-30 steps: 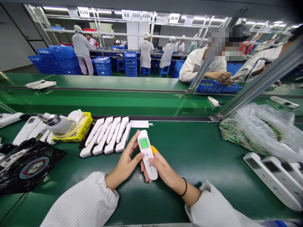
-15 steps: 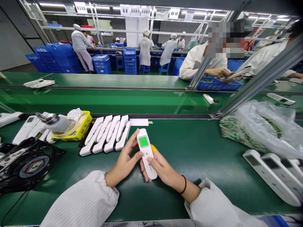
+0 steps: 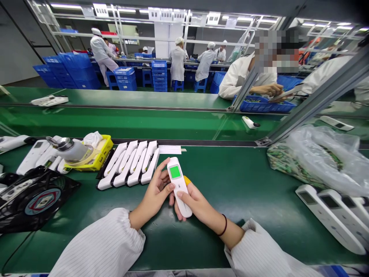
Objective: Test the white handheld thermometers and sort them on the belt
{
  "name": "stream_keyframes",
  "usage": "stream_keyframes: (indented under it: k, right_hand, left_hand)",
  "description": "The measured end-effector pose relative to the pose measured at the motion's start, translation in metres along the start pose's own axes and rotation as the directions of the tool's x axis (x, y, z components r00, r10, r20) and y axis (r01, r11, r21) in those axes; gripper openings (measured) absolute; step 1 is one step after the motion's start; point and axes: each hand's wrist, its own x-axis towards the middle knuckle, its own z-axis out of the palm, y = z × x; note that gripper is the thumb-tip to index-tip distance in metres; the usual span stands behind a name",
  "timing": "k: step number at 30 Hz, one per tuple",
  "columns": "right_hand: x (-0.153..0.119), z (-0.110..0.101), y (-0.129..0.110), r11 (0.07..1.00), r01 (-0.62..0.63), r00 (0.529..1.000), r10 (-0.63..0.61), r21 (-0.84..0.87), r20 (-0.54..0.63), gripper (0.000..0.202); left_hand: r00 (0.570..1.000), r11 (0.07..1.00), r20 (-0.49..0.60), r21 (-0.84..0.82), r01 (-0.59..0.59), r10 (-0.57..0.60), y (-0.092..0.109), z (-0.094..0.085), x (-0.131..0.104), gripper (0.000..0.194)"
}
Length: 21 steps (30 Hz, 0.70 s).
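Observation:
A white infrared thermometer (image 3: 181, 194) with a glowing green screen is held up over the green bench between both hands. My left hand (image 3: 157, 194) grips its upper left side, thumb at the edge below the screen. Wrapped around the lower body is my right hand (image 3: 198, 202), its thumb on the front face; a yellow finger cot covers one fingertip. Just left of the hands, several white thermometers (image 3: 134, 165) lie side by side in a row. More white thermometers with dark screens (image 3: 325, 215) lie at the right.
A black fan (image 3: 43, 202) and a yellow basket (image 3: 95, 165) with a metal bottle (image 3: 70, 150) are at the left. A plastic bag of green parts (image 3: 311, 157) sits at right. Beyond the conveyor belt, a co-worker's hands (image 3: 268, 90) work over a blue bin. One thermometer (image 3: 250, 122) lies on the belt.
My right thumb has shifted slightly up and left on the thermometer's front. The thermometer on the belt has moved a little to the left.

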Motion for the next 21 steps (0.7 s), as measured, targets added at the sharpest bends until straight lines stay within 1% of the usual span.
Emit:
stream_keyframes:
  k: [2,3,4,5,7,8,10,11,15,18,21]
  right_hand:
    - [0.001,-0.003,-0.002,0.998,-0.028,0.999,0.030,-0.056,0.036,0.038]
    - [0.002,-0.005,-0.003,0.994,-0.033,0.999,0.035,-0.105,0.015,0.040]
    - [0.002,-0.007,-0.004,0.987,-0.030,0.999,0.025,-0.159,-0.032,0.040]
    - [0.003,-0.009,-0.004,0.977,-0.022,0.996,0.004,-0.213,-0.088,0.040]
    - [0.003,-0.011,-0.003,0.957,0.003,0.981,-0.059,-0.290,-0.184,0.038]
    - [0.003,-0.012,-0.003,0.950,0.012,0.977,-0.077,-0.311,-0.199,0.038]
    - [0.003,-0.014,-0.001,0.944,0.006,0.977,-0.075,-0.330,-0.198,0.040]
    - [0.002,-0.015,0.001,0.943,-0.005,0.977,-0.067,-0.333,-0.202,0.042]
    - [0.003,-0.016,0.002,0.950,-0.028,0.980,-0.035,-0.310,-0.198,0.045]
    - [0.003,-0.012,0.002,0.976,-0.025,0.986,-0.012,-0.217,-0.168,0.044]
    - [0.004,-0.006,0.003,0.990,-0.014,0.985,-0.010,-0.138,-0.173,0.044]
  left_hand:
    - [0.998,0.999,-0.070,-0.047,-0.010,0.007,0.001,-0.001,0.003,0.066]
    - [0.993,0.999,-0.114,-0.046,-0.025,0.019,0.001,-0.002,0.004,0.068]
    - [0.988,0.999,-0.148,-0.032,-0.039,0.034,0.002,-0.004,0.005,0.069]
    - [0.986,0.999,-0.159,-0.014,-0.050,0.047,0.002,-0.005,0.006,0.071]
    - [0.993,0.999,-0.112,0.006,-0.042,0.042,0.003,-0.008,0.007,0.079]
    - [0.996,0.999,-0.080,0.008,-0.031,0.032,0.002,-0.008,0.007,0.084]
    - [0.999,1.000,-0.047,-0.003,-0.020,0.020,0.001,-0.009,0.007,0.093]
    - [0.999,1.000,-0.042,-0.011,-0.016,0.015,0.000,-0.008,0.007,0.095]
    - [1.000,0.998,-0.022,-0.062,0.006,-0.008,0.001,-0.006,0.006,0.092]
    - [1.000,0.997,-0.025,-0.076,0.016,-0.018,0.004,-0.005,0.005,0.091]
    - [0.999,0.996,-0.043,-0.089,0.015,-0.019,0.006,-0.005,0.004,0.090]
